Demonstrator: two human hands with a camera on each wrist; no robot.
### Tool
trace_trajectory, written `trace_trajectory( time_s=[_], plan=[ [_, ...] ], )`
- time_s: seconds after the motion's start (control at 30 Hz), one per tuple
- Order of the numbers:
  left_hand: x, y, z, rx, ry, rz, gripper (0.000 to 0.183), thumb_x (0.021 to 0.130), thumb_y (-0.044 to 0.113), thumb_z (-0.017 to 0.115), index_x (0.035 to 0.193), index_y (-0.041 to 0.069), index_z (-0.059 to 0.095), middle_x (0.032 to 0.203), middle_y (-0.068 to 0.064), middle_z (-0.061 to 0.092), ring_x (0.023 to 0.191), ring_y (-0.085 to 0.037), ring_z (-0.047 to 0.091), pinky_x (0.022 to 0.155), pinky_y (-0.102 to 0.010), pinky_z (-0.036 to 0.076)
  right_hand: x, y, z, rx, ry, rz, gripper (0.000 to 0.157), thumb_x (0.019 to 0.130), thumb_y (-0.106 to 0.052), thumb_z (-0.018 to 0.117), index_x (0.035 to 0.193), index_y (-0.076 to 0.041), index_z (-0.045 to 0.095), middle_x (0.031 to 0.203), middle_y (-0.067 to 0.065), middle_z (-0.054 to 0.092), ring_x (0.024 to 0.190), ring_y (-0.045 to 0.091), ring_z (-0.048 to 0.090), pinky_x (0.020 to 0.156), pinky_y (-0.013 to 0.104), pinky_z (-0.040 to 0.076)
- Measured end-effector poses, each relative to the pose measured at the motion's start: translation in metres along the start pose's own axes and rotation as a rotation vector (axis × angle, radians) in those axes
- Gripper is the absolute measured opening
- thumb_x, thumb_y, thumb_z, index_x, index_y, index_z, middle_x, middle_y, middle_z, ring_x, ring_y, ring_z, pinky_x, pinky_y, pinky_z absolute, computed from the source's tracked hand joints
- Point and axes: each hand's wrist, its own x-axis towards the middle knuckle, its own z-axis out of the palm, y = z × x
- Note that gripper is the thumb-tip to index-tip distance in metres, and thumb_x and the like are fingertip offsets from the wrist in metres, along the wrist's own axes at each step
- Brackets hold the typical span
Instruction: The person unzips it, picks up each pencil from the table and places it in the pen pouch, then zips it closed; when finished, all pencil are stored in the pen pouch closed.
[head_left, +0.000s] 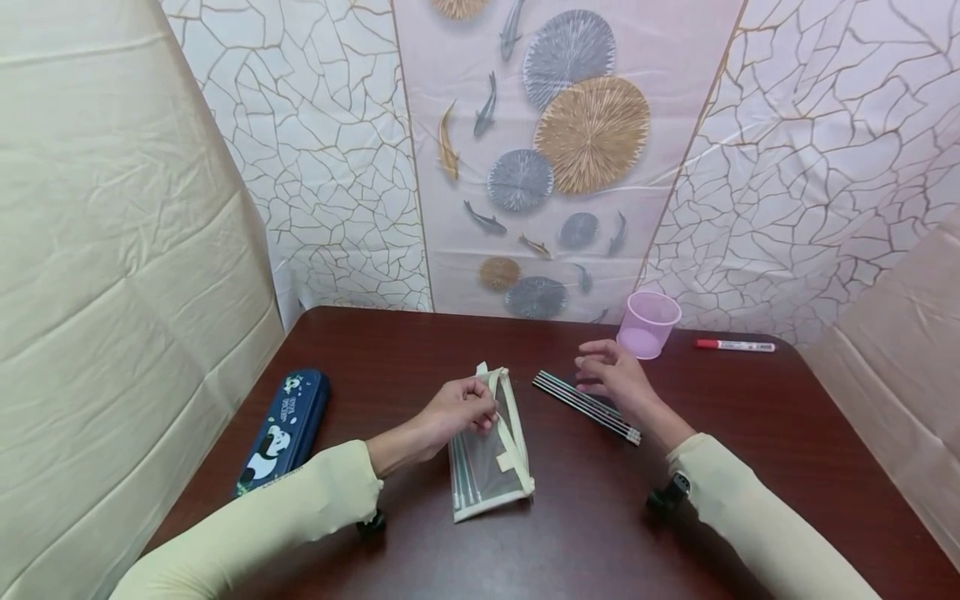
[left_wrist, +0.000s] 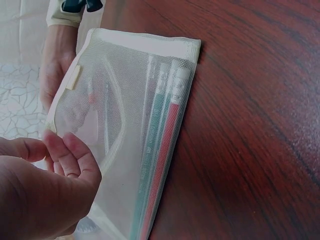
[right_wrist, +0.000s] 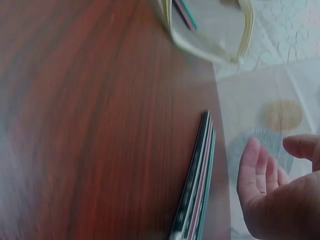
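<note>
A mesh zip pencil pouch (head_left: 491, 479) with cream edging lies on the table, its mouth partly spread. My left hand (head_left: 456, 410) pinches the edge of that mouth between thumb and fingers. Inside, through the mesh in the left wrist view, green and red pencils (left_wrist: 162, 130) with white erasers show along one side. To the right of the pouch, several striped pencils (head_left: 581, 403) lie side by side in a slanted bundle. Just above them hovers my right hand (head_left: 618, 379), its fingers loosely bent and apart from the pencils, as the right wrist view (right_wrist: 275, 195) confirms.
A blue pencil case (head_left: 283, 429) with a panda print lies at the table's left. Toward the back right stand a pink translucent cup (head_left: 648, 327) and a red-capped white marker (head_left: 737, 346). Patterned cloth hangs behind the dark wooden table (head_left: 585, 533).
</note>
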Motion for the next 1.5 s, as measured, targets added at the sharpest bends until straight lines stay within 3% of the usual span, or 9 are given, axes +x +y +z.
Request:
trace_trajectory(
  time_s=[0.13,0.23,0.33,0.47,0.67,0.77,1.03,1.27,1.5],
  plan=[
    [0.0,0.001,0.001,0.002,-0.001,-0.005,0.004,0.098,0.007,0.06,0.099,0.003,0.059,0.093,-0.005,0.07,0.078,-0.011,0.066,0.074,-0.024,0.061,0.005,0.003,-0.014,-0.018,-0.006,0.017,0.042,0.105,-0.011,0.059,0.139,0.008,0.045,0.096,-0.011,0.071,0.091,0.013,0.073,0.084,0.033,0.066],
    [0.001,0.002,0.002,0.004,-0.006,-0.005,0.005,0.098,0.007,0.06,0.099,0.003,0.059,0.093,-0.005,0.07,0.078,-0.011,0.066,0.074,-0.024,0.061,0.007,0.002,-0.027,-0.095,-0.053,0.035,0.047,0.106,-0.015,0.062,0.143,0.008,0.044,0.102,-0.009,0.071,0.097,0.017,0.073,0.089,0.038,0.066],
    [0.002,0.004,0.003,0.009,-0.009,0.0,0.004,0.097,0.006,0.06,0.099,0.003,0.059,0.09,-0.004,0.07,0.076,-0.011,0.065,0.073,-0.024,0.06,0.009,-0.002,-0.044,-0.217,-0.126,0.057,0.055,0.106,-0.02,0.063,0.148,0.008,0.042,0.121,0.01,0.071,0.111,0.029,0.072,0.097,0.048,0.064],
    [0.003,0.008,0.003,0.017,-0.008,0.0,0.004,0.097,0.005,0.06,0.099,0.003,0.059,0.086,-0.004,0.069,0.074,-0.011,0.065,0.072,-0.024,0.06,0.011,-0.003,-0.062,-0.34,-0.213,0.082,0.06,0.105,-0.023,0.065,0.152,0.006,0.042,0.143,0.033,0.058,0.122,0.041,0.068,0.101,0.054,0.061],
    [0.006,0.007,0.003,0.023,-0.014,-0.003,0.005,0.098,0.006,0.061,0.099,0.002,0.059,0.085,-0.004,0.068,0.073,-0.011,0.065,0.07,-0.023,0.06,0.013,0.012,-0.079,-0.42,-0.339,0.036,0.055,0.099,-0.009,0.069,0.149,0.003,0.05,0.132,0.032,0.064,0.108,0.022,0.07,0.091,0.034,0.063],
    [0.005,0.007,0.003,0.027,-0.023,-0.002,0.004,0.098,0.006,0.06,0.099,0.003,0.06,0.084,-0.003,0.068,0.073,-0.011,0.065,0.071,-0.024,0.06,0.015,0.017,-0.08,-0.452,-0.37,0.007,0.052,0.097,-0.003,0.069,0.146,0.002,0.053,0.126,0.032,0.065,0.102,0.018,0.069,0.086,0.029,0.061],
    [0.003,0.006,0.001,0.046,0.001,-0.003,0.005,0.097,0.006,0.06,0.101,0.002,0.061,0.085,-0.004,0.069,0.073,-0.011,0.065,0.072,-0.024,0.06,0.018,0.014,-0.06,-0.587,-0.365,-0.077,0.043,0.094,-0.01,0.078,0.135,-0.002,0.065,0.108,0.023,0.065,0.09,0.022,0.063,0.072,0.029,0.059],
    [0.004,0.002,0.003,0.042,-0.003,-0.012,0.004,0.098,0.006,0.061,0.101,0.003,0.06,0.086,-0.004,0.069,0.074,-0.011,0.066,0.074,-0.024,0.06,0.016,0.014,-0.055,-0.581,-0.368,-0.133,0.038,0.093,-0.001,0.076,0.129,0.004,0.067,0.103,0.022,0.062,0.085,0.022,0.057,0.063,0.027,0.054],
    [0.004,0.002,0.006,0.051,-0.003,-0.02,0.005,0.097,0.006,0.061,0.101,0.003,0.061,0.086,-0.003,0.07,0.073,-0.01,0.066,0.074,-0.025,0.061,0.015,0.016,-0.056,-0.569,-0.378,-0.131,0.038,0.092,0.002,0.074,0.13,0.005,0.066,0.104,0.022,0.062,0.085,0.019,0.057,0.063,0.024,0.053]
  ],
)
